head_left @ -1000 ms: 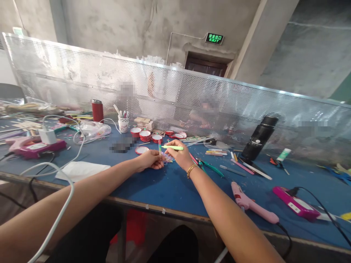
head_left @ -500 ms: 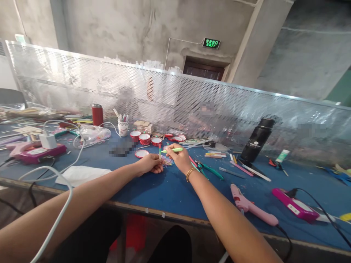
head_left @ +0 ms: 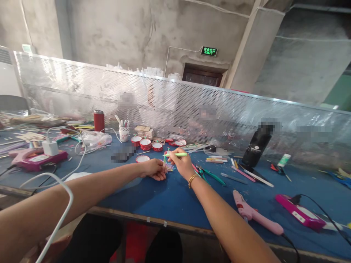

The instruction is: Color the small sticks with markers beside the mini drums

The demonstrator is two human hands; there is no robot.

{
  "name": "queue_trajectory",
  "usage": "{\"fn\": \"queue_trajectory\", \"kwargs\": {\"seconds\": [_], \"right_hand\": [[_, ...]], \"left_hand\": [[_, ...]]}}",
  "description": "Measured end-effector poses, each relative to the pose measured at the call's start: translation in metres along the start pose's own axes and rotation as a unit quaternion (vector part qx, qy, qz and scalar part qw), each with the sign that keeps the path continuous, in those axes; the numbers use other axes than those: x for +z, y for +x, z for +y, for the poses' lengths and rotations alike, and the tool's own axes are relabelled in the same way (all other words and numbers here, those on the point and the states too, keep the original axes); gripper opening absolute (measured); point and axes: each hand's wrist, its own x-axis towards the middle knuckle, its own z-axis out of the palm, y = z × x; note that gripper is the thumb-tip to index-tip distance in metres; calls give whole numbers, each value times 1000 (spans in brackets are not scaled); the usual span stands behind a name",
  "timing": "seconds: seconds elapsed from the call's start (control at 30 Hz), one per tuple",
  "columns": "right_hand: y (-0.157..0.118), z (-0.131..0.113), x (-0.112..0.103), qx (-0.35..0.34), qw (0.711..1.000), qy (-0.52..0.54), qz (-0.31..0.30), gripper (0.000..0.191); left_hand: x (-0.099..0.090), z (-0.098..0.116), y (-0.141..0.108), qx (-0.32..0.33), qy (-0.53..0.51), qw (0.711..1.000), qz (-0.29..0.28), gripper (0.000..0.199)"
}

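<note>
My right hand (head_left: 181, 163) is closed in a writing grip on a light-green marker (head_left: 179, 155), its tip at a small flat stick. My left hand (head_left: 154, 169) pinches the lower end of that stick (head_left: 165, 159), which stands roughly upright and shows green colouring. Behind the fingers lies a little pile of colourful thin loops (head_left: 171, 167). A red-rimmed white dish (head_left: 142, 159) sits just beyond my left hand. Green-handled pliers (head_left: 214, 176) lie right of my right wrist.
Stacked red-and-white dishes (head_left: 145, 144) and a cup of pens (head_left: 124, 133) stand at the back. A black bottle (head_left: 256, 148) leans before the perforated screen (head_left: 90, 91). Pink glue gun (head_left: 255, 215) and magenta power strip (head_left: 300, 212) lie right. A white cable (head_left: 70, 204) crosses my left forearm.
The stick has turned in my left fingers; its red-and-green end shows less plainly. The marker stays in my right hand against it. The whole view has shifted slightly down.
</note>
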Motion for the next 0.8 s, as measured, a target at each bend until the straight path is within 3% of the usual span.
{"fn": "queue_trajectory", "kwargs": {"seconds": [0.3, 0.6, 0.8], "right_hand": [[0, -11, -4, -9, 1000, -12, 16, 22], [0, -8, -7, -4, 999, -31, 43, 20], [1, -6, -7, -3, 998, -32, 58, 13]], "left_hand": [[-14, 8, 11, 10, 39, 989, -141, 29], [-12, -2, 9, 67, -4, 992, -105, 34], [-10, -3, 10, 71, -14, 993, -93, 35]]}}
